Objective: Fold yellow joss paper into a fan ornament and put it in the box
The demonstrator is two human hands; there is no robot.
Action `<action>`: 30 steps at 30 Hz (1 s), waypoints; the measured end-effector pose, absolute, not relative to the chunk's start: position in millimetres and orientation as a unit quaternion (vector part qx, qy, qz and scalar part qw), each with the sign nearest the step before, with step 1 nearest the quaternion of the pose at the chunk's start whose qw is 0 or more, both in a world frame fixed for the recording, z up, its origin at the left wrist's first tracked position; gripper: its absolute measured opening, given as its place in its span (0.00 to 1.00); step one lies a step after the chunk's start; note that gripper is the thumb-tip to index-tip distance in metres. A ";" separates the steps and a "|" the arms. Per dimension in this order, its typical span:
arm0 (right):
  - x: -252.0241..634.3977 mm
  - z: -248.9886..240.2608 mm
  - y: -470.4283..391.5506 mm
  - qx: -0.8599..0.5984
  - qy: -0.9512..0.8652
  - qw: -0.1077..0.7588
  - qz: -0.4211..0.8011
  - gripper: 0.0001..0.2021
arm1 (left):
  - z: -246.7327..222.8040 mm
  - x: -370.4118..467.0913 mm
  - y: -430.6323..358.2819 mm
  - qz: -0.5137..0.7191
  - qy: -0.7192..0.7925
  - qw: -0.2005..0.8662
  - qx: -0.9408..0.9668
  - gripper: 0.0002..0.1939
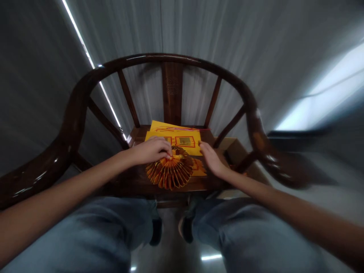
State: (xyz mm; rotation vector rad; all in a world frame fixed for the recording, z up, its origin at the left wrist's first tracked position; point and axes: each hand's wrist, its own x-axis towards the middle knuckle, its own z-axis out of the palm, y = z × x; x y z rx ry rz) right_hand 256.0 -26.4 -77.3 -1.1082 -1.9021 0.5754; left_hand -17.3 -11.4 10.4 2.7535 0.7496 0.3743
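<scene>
A pleated paper rosette [170, 172], gold and orange with dark patterning, rests at the front of the wooden chair seat. My left hand [155, 149] has its fingers pinched at the rosette's middle, near the top of the folds. Behind it lie yellow paper sheets [196, 137] printed with red frames and a gold square. My right hand [212, 158] is held with its fingers stretched out, fingertips at the right edge of the sheets, holding nothing that I can see. Thin red-pink strings [179, 129] lie across the upper sheet.
A dark wooden chair's curved rail [148, 58] surrounds the seat at the back and sides. A cardboard box [234, 149] stands on the floor at the right. Ribbed grey wall rises behind. My knees are close to the seat's front edge.
</scene>
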 end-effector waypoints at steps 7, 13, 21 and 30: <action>250.6 -27.1 -58.2 -0.208 -0.934 0.265 0.116 0.18 | 4.0 -22.6 -10.6 0.146 0.211 0.156 0.954 0.09; 287.6 -44.2 -60.2 -0.279 -0.935 0.189 0.110 0.12 | 3.1 -25.6 -13.9 0.145 0.201 0.149 0.957 0.09; 302.7 -87.9 -67.2 -0.296 -0.934 0.166 0.115 0.12 | 4.6 -19.7 -18.5 0.150 0.200 0.153 0.956 0.10; 290.3 -81.0 -54.1 -0.353 -0.843 0.298 0.274 0.08 | 0.4 -22.2 -16.5 0.158 0.207 0.135 0.956 0.11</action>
